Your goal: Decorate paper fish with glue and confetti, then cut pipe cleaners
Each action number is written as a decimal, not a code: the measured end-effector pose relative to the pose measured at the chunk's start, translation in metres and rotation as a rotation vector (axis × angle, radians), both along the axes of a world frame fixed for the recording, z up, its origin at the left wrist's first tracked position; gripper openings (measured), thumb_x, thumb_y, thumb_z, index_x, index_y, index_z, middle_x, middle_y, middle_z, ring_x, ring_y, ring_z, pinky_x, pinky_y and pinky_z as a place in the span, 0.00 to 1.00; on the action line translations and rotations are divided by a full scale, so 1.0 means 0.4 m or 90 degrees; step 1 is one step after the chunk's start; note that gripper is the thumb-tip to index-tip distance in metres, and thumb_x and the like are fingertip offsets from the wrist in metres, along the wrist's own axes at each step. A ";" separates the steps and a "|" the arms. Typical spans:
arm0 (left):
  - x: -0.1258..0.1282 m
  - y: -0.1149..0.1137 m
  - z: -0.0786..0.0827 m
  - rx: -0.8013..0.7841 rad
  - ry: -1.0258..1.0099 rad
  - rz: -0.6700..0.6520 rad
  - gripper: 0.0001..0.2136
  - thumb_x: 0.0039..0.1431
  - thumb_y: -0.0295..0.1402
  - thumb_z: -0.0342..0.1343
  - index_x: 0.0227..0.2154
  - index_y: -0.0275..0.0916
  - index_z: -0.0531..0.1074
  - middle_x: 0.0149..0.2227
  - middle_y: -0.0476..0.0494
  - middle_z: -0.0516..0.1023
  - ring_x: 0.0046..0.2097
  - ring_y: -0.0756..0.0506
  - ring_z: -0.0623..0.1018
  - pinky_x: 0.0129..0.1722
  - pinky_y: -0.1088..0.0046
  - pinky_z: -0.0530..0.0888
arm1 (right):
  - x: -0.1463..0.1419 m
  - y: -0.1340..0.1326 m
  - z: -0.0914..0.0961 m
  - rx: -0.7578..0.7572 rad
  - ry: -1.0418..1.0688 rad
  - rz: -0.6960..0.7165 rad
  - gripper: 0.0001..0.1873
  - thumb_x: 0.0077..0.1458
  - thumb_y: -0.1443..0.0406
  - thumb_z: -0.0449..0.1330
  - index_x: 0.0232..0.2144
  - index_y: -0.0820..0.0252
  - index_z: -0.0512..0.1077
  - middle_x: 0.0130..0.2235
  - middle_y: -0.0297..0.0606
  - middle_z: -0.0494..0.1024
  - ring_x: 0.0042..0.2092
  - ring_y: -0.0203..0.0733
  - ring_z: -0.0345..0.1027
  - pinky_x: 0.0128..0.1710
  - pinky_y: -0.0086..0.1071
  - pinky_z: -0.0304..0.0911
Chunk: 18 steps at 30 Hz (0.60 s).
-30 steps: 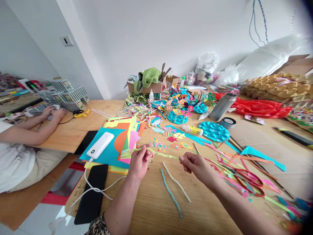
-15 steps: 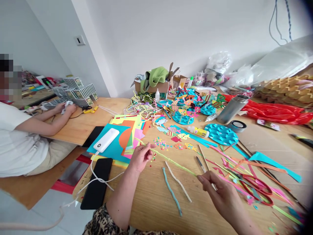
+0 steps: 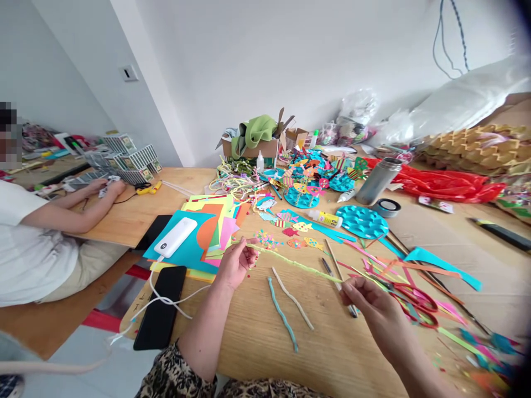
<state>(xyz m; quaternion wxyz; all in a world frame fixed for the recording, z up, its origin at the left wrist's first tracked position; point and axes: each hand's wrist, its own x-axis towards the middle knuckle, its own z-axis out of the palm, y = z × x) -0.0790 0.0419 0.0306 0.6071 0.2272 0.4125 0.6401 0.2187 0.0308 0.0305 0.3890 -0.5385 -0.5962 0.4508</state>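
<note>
A thin yellow-green twisted paper strip (image 3: 296,263) stretches between my two hands above the table. My left hand (image 3: 237,264) pinches it near its left end, and my right hand (image 3: 367,298) pinches its right end. Below the strip, a light-blue twisted strip (image 3: 282,315) and a white twisted strip (image 3: 292,298) lie side by side on the wood. Just behind my right hand are a pen (image 3: 327,267) and a thin wooden stick (image 3: 333,258), partly hidden by it. Several paper fish (image 3: 295,243) lie beyond the strip.
Red-handled scissors (image 3: 415,297) lie among paper scraps at right. A steel bottle (image 3: 378,181) and glue bottle (image 3: 326,219) stand or lie farther back. At left are a white power bank (image 3: 178,236), a black phone (image 3: 161,309) and a seated person (image 3: 41,243).
The whole view has shifted slightly, moving the scene left. Both hands still hold the yellow-green strip, which now sags a little more. The person at left still works with their hands.
</note>
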 end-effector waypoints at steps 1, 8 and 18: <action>0.002 0.000 -0.001 -0.003 0.004 0.006 0.24 0.43 0.48 0.68 0.36 0.31 0.78 0.22 0.47 0.74 0.21 0.53 0.69 0.18 0.79 0.61 | 0.001 0.001 0.000 0.006 0.005 0.005 0.23 0.53 0.45 0.59 0.25 0.58 0.69 0.24 0.37 0.73 0.27 0.39 0.67 0.27 0.30 0.63; -0.017 0.014 -0.027 -0.064 0.087 0.152 0.19 0.45 0.45 0.66 0.17 0.34 0.71 0.12 0.52 0.65 0.13 0.57 0.59 0.13 0.80 0.49 | -0.005 -0.035 0.011 0.339 -0.158 0.044 0.06 0.60 0.63 0.55 0.31 0.56 0.68 0.28 0.36 0.74 0.29 0.39 0.68 0.28 0.31 0.64; -0.036 0.011 -0.005 -0.051 0.065 0.169 0.12 0.46 0.38 0.66 0.21 0.34 0.75 0.12 0.54 0.64 0.13 0.57 0.59 0.12 0.83 0.49 | -0.008 -0.063 0.025 0.401 -0.233 0.109 0.04 0.62 0.66 0.54 0.33 0.55 0.68 0.31 0.36 0.75 0.31 0.40 0.69 0.31 0.32 0.65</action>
